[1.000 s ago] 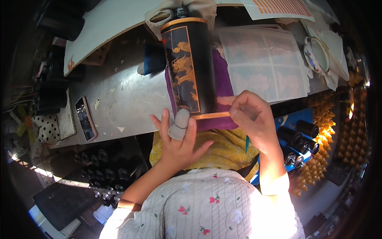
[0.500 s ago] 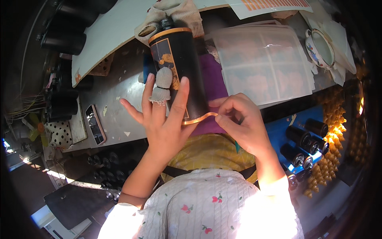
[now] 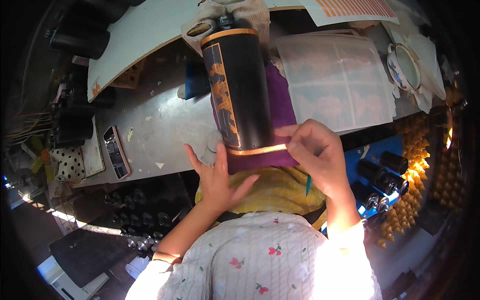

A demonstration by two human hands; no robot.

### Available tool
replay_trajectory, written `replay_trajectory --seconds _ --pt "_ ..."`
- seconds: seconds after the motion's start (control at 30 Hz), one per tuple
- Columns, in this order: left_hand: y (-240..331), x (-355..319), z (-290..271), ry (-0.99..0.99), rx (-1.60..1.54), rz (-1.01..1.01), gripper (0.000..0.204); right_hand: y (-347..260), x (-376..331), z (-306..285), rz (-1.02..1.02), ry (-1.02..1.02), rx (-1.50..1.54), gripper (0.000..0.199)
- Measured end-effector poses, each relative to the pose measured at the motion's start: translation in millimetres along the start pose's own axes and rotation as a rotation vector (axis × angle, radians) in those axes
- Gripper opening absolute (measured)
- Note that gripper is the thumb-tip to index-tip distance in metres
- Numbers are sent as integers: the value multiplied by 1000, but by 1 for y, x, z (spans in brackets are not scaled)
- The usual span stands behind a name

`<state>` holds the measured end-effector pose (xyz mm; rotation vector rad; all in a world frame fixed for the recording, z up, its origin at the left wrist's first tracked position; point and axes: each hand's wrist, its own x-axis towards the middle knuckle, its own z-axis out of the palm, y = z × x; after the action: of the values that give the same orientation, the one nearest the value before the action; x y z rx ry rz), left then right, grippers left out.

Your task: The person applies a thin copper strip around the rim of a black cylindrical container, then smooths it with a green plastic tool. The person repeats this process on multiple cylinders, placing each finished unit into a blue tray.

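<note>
A black cylindrical bottle (image 3: pixel 250 90) lies with its neck pointing away from me, partly on a purple cloth (image 3: pixel 284 102). It has a gold ring near the neck and a gold-patterned panel on its left side. Along its near end runs a shiny gold strip (image 3: pixel 260 150), whose free right end is pinched between the thumb and finger of my right hand (image 3: pixel 320 157). My left hand (image 3: pixel 217 182) is just below the bottle's near left corner, fingers spread and holding nothing. One of its fingers wears a whitish cloth finger cover (image 3: pixel 211 150).
A knitted glove-like cloth (image 3: pixel 200 29) lies around the bottle's neck. Printed sheets (image 3: pixel 340 82) are stacked on the right, beside an enamel cup (image 3: pixel 406 67). A phone (image 3: pixel 116 152) rests on the left of the metal table. Black cylinders (image 3: pixel 372 172) and gold pointed pieces (image 3: pixel 412 185) stand lower right.
My left hand has come off the bottle's side and moved down toward me. The gold strip, wavy before, now runs straight. My right hand still pinches its end, slightly farther right.
</note>
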<state>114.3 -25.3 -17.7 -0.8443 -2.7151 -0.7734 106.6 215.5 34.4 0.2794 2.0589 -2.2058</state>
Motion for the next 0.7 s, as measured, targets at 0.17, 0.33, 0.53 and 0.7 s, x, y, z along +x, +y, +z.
replay_trajectory --seconds 0.17,0.33,0.53,0.7 --pt "6 -14 14 106 84 36 97 8 0 0 20 7 99 10" --pt "22 3 12 146 350 210 78 7 -2 -2 19 -20 113 7" --pt "41 20 13 95 323 302 56 14 -3 -3 -28 -19 173 11" --pt "27 54 1 199 340 137 70 17 1 4 -67 14 187 15"
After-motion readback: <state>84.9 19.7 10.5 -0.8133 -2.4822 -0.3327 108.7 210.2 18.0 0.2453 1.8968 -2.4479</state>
